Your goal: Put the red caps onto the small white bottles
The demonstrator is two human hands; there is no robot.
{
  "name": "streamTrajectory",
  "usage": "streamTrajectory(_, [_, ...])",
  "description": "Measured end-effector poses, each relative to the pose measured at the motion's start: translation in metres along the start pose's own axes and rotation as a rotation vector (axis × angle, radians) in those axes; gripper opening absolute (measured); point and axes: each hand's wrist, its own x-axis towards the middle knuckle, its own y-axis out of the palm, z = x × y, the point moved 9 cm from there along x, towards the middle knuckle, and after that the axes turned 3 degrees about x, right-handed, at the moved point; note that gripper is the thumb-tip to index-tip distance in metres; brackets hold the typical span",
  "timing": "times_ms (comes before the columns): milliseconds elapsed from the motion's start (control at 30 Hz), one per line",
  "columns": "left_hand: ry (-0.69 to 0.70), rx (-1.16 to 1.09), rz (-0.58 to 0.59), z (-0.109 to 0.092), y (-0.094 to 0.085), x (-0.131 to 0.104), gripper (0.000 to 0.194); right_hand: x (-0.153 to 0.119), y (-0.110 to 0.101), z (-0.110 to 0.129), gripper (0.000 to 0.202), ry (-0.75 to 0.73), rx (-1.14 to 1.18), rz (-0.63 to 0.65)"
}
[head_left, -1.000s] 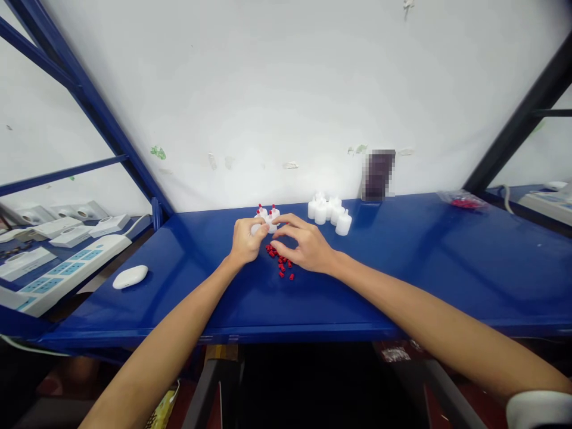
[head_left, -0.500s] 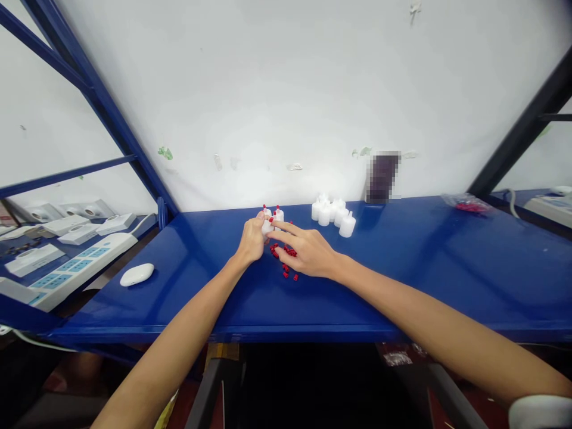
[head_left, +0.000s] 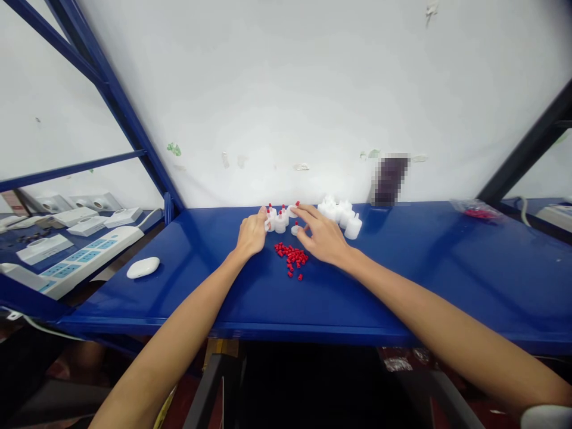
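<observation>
Red caps [head_left: 292,256] before white bottles [head_left: 280,224], oval case [head_left: 143,267] leftward

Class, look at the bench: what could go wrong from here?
The loose red caps lie close to the right hand; a brush might scatter them.
The red-tipped bottles stand close together by the left hand; a nudge could topple several.
The right forearm might catch the white-tipped bottles.

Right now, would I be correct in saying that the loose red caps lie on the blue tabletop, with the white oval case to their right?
Not quite: the head view shows the white oval case to the left of the loose red caps. They do lie on the blue tabletop, as you say.
</observation>
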Motion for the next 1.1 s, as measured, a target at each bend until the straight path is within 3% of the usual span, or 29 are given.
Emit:
streamTrajectory(233, [-0.026, 0.201, 0.024, 0.007, 0.000, -0.001, 0.073, -0.004, 0.040, -0.036, 0.049, 0.088, -0.204, 0.341])
streamTrajectory(300, [-0.014, 0.204, 0.031, 0.004, 0.001, -0.002, 0.072, -0.003, 0.038, -0.035, 0.049, 0.079, -0.198, 0.332])
streamTrajectory(433, [0.015, 0.210, 0.029, -0.001, 0.001, -0.003, 0.070, 0.001, 0.014, -0.025, 0.037, 0.068, -0.172, 0.228])
streamTrajectory(567, [0.041, 0.203, 0.029, -0.003, 0.000, -0.004, 0.068, -0.003, 0.011, -0.013, 0.017, 0.065, -0.075, 0.426])
streamTrajectory(733, [0.100, 0.199, 0.061, -0.009, 0.004, -0.005, 0.066, -0.012, 0.014, -0.003, 0.010, 0.034, 0.047, 0.652])
streamTrajectory(1100, [0.170, 0.154, 0.098, -0.016, 0.008, -0.008, 0.063, -0.017, 0.023, -0.007, 0.008, -0.002, 0.041, 0.709])
